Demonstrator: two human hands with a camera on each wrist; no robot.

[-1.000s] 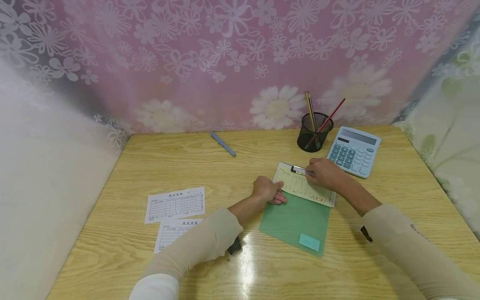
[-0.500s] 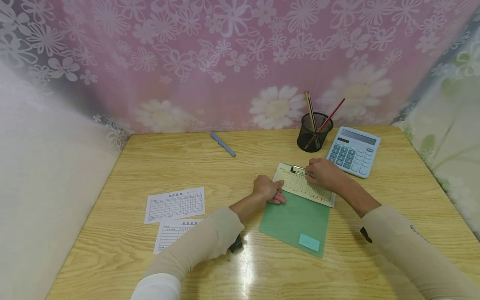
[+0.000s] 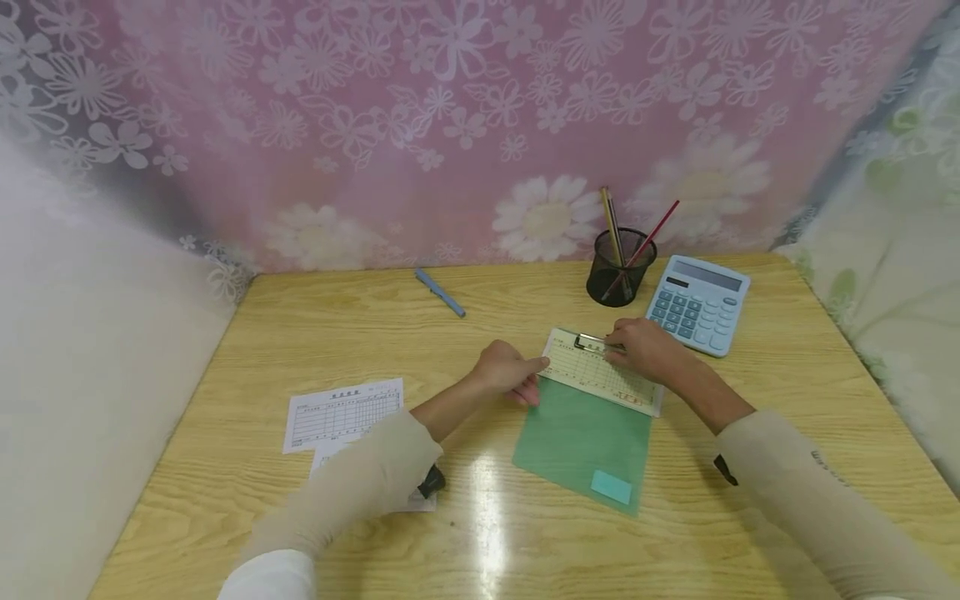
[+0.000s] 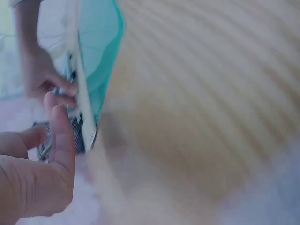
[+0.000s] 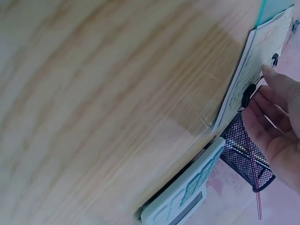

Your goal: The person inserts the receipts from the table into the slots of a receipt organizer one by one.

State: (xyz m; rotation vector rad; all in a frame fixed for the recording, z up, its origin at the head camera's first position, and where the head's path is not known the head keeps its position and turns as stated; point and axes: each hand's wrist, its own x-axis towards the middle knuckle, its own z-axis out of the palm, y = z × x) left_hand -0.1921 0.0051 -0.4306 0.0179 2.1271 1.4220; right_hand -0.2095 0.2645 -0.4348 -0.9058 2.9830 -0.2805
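Observation:
A green translucent clipboard (image 3: 577,442) lies on the table with a yellowish printed form pad (image 3: 596,372) across its upper half. At its top edge is a metal clip (image 3: 588,342), which my right hand (image 3: 651,352) pinches between thumb and fingers. In the right wrist view the thumb presses the clip over the forms (image 5: 262,56). My left hand (image 3: 506,371) is at the pad's left edge. In the left wrist view its fingers (image 4: 63,136) are extended and hold nothing. Whether the left thumb touches the pad is unclear. A light-blue sticky note (image 3: 611,487) is at the clipboard's lower right.
Behind the right hand are a blue calculator (image 3: 701,304) and a black mesh pen cup (image 3: 621,275) with pencils. A blue pen (image 3: 440,292) lies near the back edge. Two white forms (image 3: 345,412) lie at left, partly under the left sleeve (image 3: 360,483).
My left hand has drawn slightly left, off the pad's corner, and its forearm now covers more of the lower white form. The right hand stays on the clip. The head view has shifted slightly.

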